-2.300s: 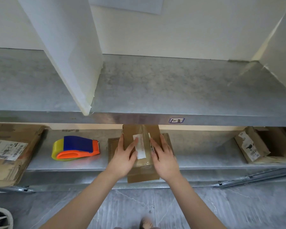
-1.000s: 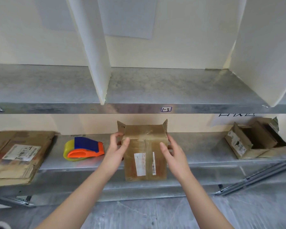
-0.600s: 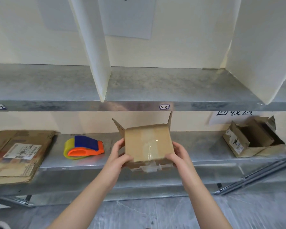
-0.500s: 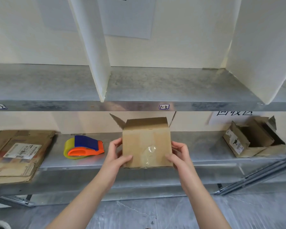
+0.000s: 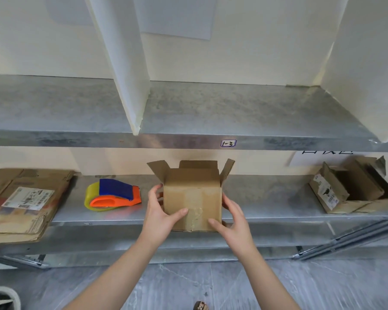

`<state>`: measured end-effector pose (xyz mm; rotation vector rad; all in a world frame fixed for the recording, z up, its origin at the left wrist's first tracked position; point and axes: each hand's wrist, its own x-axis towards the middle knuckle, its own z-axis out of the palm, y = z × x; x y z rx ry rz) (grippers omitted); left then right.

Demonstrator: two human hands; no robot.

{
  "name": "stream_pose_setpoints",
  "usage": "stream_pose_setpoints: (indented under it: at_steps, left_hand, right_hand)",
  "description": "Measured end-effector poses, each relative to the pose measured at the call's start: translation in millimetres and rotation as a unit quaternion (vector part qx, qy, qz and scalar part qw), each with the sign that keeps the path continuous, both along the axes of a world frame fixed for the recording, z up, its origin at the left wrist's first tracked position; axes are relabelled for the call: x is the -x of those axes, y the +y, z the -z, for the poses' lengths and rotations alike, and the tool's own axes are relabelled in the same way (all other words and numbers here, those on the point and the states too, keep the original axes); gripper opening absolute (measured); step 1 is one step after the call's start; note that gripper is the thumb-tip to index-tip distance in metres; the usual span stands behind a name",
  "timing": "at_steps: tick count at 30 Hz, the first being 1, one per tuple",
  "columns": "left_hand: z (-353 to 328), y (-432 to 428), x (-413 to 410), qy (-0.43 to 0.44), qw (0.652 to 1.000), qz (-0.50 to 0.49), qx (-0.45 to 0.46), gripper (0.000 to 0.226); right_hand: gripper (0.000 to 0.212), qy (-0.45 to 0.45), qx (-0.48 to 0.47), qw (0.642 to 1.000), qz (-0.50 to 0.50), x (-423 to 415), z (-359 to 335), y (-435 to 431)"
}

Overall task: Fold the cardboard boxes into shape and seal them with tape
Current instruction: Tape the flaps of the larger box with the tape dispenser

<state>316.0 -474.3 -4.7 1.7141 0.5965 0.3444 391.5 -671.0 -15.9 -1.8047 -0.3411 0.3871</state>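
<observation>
a grey metal lower shelf (image 5: pixel 267 198) runs across the view under an upper shelf (image 5: pixel 233 108) split by white dividers, with a grey floor below.

the box (image 5: pixel 193 193) stands upright at the front edge of the lower shelf, about midway along it. its near face drops a little past that edge, so i cannot tell whether it rests on the shelf or hangs in the hands. its mouth faces up, with the flaps (image 5: pixel 158 168) standing open at the left, right and rear. a strip of old clear tape shows on the near face.

both hands hold it. the left hand (image 5: pixel 159 215) has its grip on the left side, thumb across the near face and fingers round the corner. the right hand (image 5: pixel 233 222) mirrors that on the right side.

the tape dispenser (image 5: pixel 112 195) lies on the same shelf to the left of the box, just beyond the left hand. its long axis runs along the shelf and its orange end points toward the box. the left hand is clearly the nearer one, so closing the flaps and then reaching left looks like the natural order.

flattened cardboard (image 5: pixel 20 202) overhangs the shelf's left end, and an opened carton (image 5: pixel 354 189) sits toward its right end.
</observation>
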Motion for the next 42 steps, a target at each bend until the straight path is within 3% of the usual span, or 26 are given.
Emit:
stream_pose_setpoints:
  at_steps: [3,10,15,17,20,23,25,27,28,30,32,35,37,39,42]
  left_hand:
    - [5,-1,2,0.001,1.000,0.019,-0.004,0.086]
    - [21,14,9,0.041,0.995,0.070,0.060,0.060]
    - [29,26,22,0.110,0.984,0.099,0.098,0.072]
    - [30,21,27,0.132,0.982,0.106,0.078,0.062]
    - [39,9,32,0.133,0.986,0.092,0.045,0.050]
    - [46,1,35,0.143,0.981,0.119,0.051,0.049]
    - [50,7,37,0.174,0.972,0.161,0.005,0.058]
    - [56,24,41,0.214,0.950,0.192,-0.123,0.078]
    - [60,36,43,0.223,0.932,0.199,-0.207,0.086]
    - [64,62,49,0.217,0.879,0.210,-0.370,0.096]
    - [64,82,54,0.207,0.830,0.222,-0.469,0.092]
    - [54,93,53,0.200,0.795,0.222,-0.527,0.086]
    - [48,91,47,0.207,0.792,0.229,-0.526,0.085]
    - [44,83,40,0.214,0.794,0.233,-0.518,0.085]
    - [36,67,28,0.208,0.797,0.251,-0.509,0.085]
  right_hand:
    - [0.074,0.030,-0.048,0.998,0.007,0,4,-11]
    - [0.038,0.151,-0.086,0.985,0.017,-8,22,-25]
    - [0.053,0.225,-0.042,0.973,-0.014,-13,48,-28]
    - [0.069,0.230,-0.013,0.971,-0.065,-13,50,-25]
    - [0.078,0.217,0.084,0.961,-0.148,-11,52,-17]
    - [0.095,0.170,0.139,0.969,-0.112,-7,62,-6]
    - [0.102,0.158,0.145,0.975,-0.049,-8,72,0]
    - [0.092,0.155,0.143,0.977,-0.004,-13,75,3]
    - [0.086,0.155,0.146,0.977,0.010,-14,72,3]
    - [0.094,0.146,0.157,0.977,0.022,-15,70,4]
    - [0.096,0.132,0.160,0.978,0.015,-15,70,3]
    - [0.059,0.118,0.138,0.983,0.018,-12,70,2]
    - [0.047,0.110,0.125,0.986,0.023,-9,67,-1]
    - [0.046,0.105,0.121,0.986,0.035,-9,62,-10]
    - [0.065,0.084,0.129,0.987,0.054,-12,47,-32]
